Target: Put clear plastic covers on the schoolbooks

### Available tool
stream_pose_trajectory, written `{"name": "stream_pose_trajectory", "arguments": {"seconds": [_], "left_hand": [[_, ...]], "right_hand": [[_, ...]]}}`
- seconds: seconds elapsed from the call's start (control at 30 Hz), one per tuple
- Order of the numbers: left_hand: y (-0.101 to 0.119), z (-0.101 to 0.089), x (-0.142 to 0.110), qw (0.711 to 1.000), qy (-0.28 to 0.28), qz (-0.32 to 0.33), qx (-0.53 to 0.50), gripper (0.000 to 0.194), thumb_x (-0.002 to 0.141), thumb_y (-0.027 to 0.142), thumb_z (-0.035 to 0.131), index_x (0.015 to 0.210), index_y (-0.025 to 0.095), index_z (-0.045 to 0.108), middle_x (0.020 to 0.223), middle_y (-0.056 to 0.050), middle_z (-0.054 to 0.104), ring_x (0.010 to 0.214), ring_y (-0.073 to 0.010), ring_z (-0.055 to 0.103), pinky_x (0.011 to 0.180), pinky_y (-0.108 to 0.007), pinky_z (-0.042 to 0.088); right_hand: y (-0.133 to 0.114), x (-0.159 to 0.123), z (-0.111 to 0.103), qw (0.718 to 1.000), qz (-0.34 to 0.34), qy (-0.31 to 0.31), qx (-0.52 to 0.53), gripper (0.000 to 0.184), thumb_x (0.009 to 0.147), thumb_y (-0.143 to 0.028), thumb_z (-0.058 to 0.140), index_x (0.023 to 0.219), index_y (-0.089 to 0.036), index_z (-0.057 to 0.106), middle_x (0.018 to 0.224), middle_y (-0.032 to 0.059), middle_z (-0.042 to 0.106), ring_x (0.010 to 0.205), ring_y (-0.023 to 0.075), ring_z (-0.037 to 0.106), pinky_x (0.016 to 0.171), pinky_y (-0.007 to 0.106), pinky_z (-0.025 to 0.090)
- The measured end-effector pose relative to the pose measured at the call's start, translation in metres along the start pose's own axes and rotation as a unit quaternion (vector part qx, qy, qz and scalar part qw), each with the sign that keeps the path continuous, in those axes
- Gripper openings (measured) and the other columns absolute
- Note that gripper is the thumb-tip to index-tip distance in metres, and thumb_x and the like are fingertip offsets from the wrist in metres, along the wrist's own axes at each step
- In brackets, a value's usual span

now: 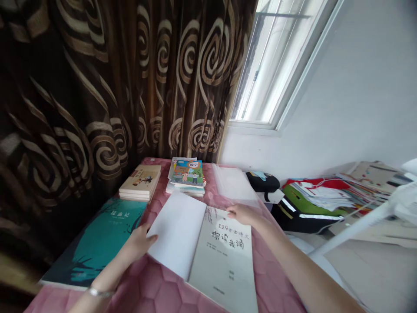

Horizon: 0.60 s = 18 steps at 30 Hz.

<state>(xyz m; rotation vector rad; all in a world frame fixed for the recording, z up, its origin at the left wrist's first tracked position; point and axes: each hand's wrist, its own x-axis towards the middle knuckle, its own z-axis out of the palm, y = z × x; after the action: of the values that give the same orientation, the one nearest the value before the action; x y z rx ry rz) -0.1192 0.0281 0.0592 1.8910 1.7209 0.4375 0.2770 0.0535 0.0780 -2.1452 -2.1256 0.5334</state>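
An open book lies on the pink quilted surface, its grey title page with Chinese lettering facing up on the right. Its blank white left leaf is folded out to the left. My left hand is closed on that leaf's outer edge, thumb on top and other fingers partly hidden. At the title page's upper right, my right hand pinches the edge with bent fingers. Left of the open book, partly behind my left forearm, lies a large teal and dark book.
A stack of tan books and a pile topped by a colourful textbook stand at the back. Clear plastic sheets lie near the right edge. Beyond it are bags and papers and a white pole. A patterned curtain hangs behind.
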Motion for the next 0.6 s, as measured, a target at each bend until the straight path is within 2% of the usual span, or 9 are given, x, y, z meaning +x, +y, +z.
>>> {"name": "stream_pose_trajectory", "arguments": {"seconds": [0.1,0.2,0.27,0.33,0.4,0.43,0.53,0.6], "left_hand": [[-0.014,0.002,-0.031,0.987,-0.022,-0.036,-0.156,0.017,0.073,0.034,0.057,0.083,0.02,0.06,0.073,0.0,0.067,0.066,-0.0189,0.065,0.054,-0.024,0.049],[-0.022,0.005,-0.047,0.967,-0.039,-0.074,-0.24,0.028,0.068,0.045,0.059,0.084,0.021,0.061,0.063,0.002,0.062,0.056,-0.0199,0.06,0.044,-0.026,0.045],[-0.024,0.005,-0.05,0.959,-0.029,-0.063,-0.274,0.032,0.064,0.047,0.061,0.082,0.02,0.062,0.064,0.0,0.064,0.062,-0.0223,0.063,0.051,-0.028,0.049],[-0.023,0.003,-0.05,0.952,-0.023,-0.047,-0.303,0.035,0.062,0.049,0.062,0.08,0.02,0.064,0.073,-0.003,0.07,0.075,-0.0256,0.067,0.064,-0.03,0.053],[-0.019,-0.002,-0.05,0.946,-0.024,-0.042,-0.32,0.038,0.061,0.051,0.064,0.082,0.019,0.066,0.082,-0.005,0.074,0.085,-0.0284,0.068,0.073,-0.032,0.054],[-0.018,-0.005,-0.05,0.945,-0.025,-0.043,-0.322,0.041,0.061,0.052,0.065,0.085,0.018,0.067,0.086,-0.006,0.074,0.088,-0.0294,0.068,0.076,-0.032,0.054],[-0.014,-0.014,-0.051,0.944,-0.03,-0.047,-0.326,0.053,0.062,0.056,0.069,0.099,0.018,0.069,0.098,-0.007,0.075,0.096,-0.0308,0.067,0.081,-0.035,0.054],[-0.012,-0.019,-0.051,0.942,-0.031,-0.038,-0.332,0.059,0.067,0.061,0.066,0.109,0.018,0.068,0.109,-0.008,0.073,0.106,-0.0303,0.064,0.088,-0.036,0.052]], "right_hand": [[-0.021,0.024,0.006,1.0,-0.006,0.013,-0.011,0.026,0.086,-0.027,0.055,0.106,-0.027,0.072,0.108,0.0044,0.073,0.099,0.0229,0.064,0.088,0.032,0.042],[-0.047,0.033,0.021,0.998,-0.003,0.052,-0.021,0.029,0.086,-0.023,0.055,0.109,-0.024,0.072,0.116,0.0093,0.07,0.11,0.0286,0.06,0.099,0.041,0.036],[-0.066,0.03,0.039,0.996,-0.004,0.088,-0.019,0.036,0.087,-0.018,0.051,0.117,-0.021,0.068,0.126,0.0124,0.064,0.118,0.0307,0.055,0.104,0.045,0.032],[-0.088,0.022,0.064,0.991,-0.017,0.129,0.008,0.043,0.09,-0.018,0.044,0.129,-0.022,0.06,0.136,0.0108,0.056,0.124,0.0283,0.05,0.107,0.043,0.033],[-0.112,0.009,0.094,0.973,-0.063,0.186,0.123,0.044,0.091,-0.024,0.043,0.133,-0.02,0.057,0.134,0.0101,0.057,0.126,0.0251,0.049,0.108,0.037,0.036],[-0.125,0.002,0.108,0.963,-0.077,0.192,0.174,0.045,0.092,-0.029,0.043,0.135,-0.021,0.054,0.136,0.0096,0.055,0.128,0.0247,0.048,0.109,0.038,0.036],[-0.161,-0.019,0.14,0.943,-0.072,0.15,0.288,0.059,0.093,-0.045,0.043,0.147,-0.022,0.037,0.154,0.0079,0.034,0.142,0.0244,0.03,0.115,0.039,0.029],[-0.177,-0.029,0.147,0.937,-0.056,0.11,0.327,0.065,0.095,-0.052,0.037,0.152,-0.023,0.026,0.16,0.0049,0.018,0.147,0.024,0.014,0.119,0.041,0.021]]}}
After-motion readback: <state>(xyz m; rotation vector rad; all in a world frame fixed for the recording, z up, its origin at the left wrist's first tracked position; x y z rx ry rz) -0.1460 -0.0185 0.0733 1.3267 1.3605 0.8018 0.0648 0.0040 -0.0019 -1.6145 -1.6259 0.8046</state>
